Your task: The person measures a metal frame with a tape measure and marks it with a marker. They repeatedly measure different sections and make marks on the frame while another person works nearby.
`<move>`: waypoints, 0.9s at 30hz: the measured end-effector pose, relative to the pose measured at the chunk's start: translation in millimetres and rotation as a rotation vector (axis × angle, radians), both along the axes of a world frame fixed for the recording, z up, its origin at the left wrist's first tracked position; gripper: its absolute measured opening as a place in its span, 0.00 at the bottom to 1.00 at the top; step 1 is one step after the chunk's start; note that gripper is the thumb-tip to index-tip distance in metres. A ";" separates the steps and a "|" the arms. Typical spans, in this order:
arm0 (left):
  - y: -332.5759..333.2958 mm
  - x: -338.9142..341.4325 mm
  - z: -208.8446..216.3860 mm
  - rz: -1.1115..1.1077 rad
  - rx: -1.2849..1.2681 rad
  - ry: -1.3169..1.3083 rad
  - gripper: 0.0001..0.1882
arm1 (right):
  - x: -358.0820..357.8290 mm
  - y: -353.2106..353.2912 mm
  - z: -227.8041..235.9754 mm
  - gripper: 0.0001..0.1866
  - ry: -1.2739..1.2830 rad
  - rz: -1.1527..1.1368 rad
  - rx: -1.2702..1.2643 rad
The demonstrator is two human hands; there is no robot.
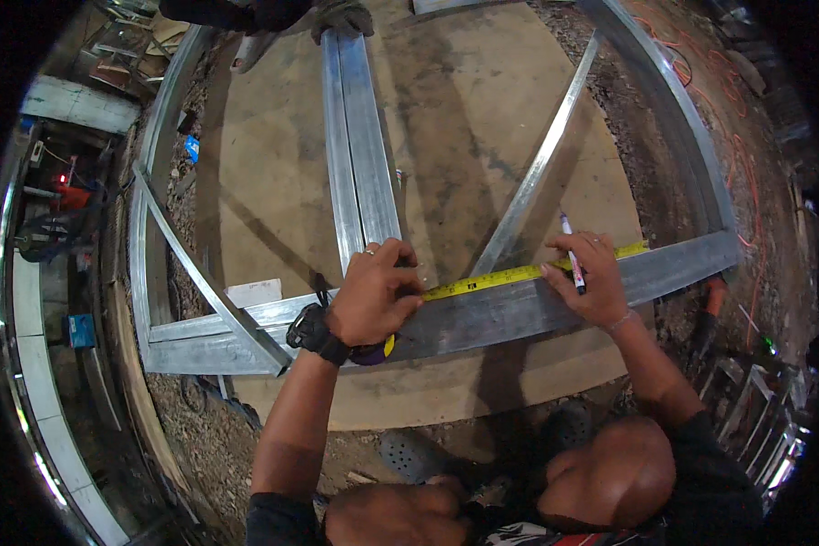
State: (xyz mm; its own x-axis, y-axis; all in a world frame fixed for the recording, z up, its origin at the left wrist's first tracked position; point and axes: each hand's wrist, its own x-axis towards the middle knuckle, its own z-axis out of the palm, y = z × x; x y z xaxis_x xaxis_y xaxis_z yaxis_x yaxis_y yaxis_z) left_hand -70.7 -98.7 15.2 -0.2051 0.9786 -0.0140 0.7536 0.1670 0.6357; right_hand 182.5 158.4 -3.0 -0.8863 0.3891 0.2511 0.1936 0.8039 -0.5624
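Observation:
A yellow tape measure (491,281) lies stretched along the near grey metal beam (482,317). My left hand (375,291), with a dark watch on its wrist, is closed on the tape near the beam's middle. The tape's dark case (369,353) shows partly below that hand. Farther right, my right hand (593,278) rests at the tape with a white marker pen (573,255) gripped between its fingers. Two metal bars lying side by side (359,164) run away from me and meet the near beam by my left hand.
At the far end, another person's gloved hand (344,16) rests on the paired bars. Slanting metal strips (541,155) brace both sides of the frame. A brown board (273,182) lies beneath it. Orange cable (746,173) trails on the right; a blue box (81,330) stands left.

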 end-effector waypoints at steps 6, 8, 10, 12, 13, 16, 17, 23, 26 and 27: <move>3.1 -6.9 -4.3 0.014 0.000 -0.058 0.08 | -4.0 2.7 -9.6 0.15 0.131 -0.115 -0.089; 4.3 -8.6 -5.4 0.018 0.007 -0.061 0.08 | -7.3 -0.3 -5.4 0.15 0.216 -0.158 -0.148; 3.7 -8.8 -7.6 0.022 0.031 -0.056 0.08 | -8.0 -11.4 0.0 0.15 0.278 -0.060 -0.307; 1.1 -8.3 -8.0 0.030 0.029 -0.066 0.08 | -13.2 -36.8 8.0 0.14 0.270 -0.013 -0.688; 4.6 -8.5 -7.6 0.022 0.041 -0.075 0.09 | -21.9 -56.4 21.8 0.13 0.231 -0.025 -0.969; 3.2 -7.3 -11.5 0.048 0.037 -0.089 0.09 | -33.4 -80.0 7.7 0.11 0.153 0.111 -1.092; 2.9 -7.5 -9.6 0.037 0.042 -0.075 0.09 | -36.9 -83.5 1.7 0.11 0.134 0.180 -1.010; 2.1 -7.0 -10.2 0.034 0.023 -0.059 0.09 | -49.1 -86.4 -4.1 0.09 0.158 0.198 -0.650; 3.1 -6.3 -6.9 0.034 0.013 -0.056 0.09 | -49.7 -89.8 -6.9 0.09 0.190 0.201 -0.622; 4.0 -6.5 -6.2 0.034 0.006 -0.064 0.08 | -50.1 -89.9 -6.6 0.09 0.190 0.204 -0.615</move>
State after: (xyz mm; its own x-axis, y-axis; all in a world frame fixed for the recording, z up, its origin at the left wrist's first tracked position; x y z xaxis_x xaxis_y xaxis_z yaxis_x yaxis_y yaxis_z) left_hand -77.2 -94.7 9.0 -0.2375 0.9711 -0.0224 0.7051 0.1882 0.6837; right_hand 132.5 68.5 -9.6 -0.9194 0.3409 0.1962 -0.0756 0.3366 -0.9386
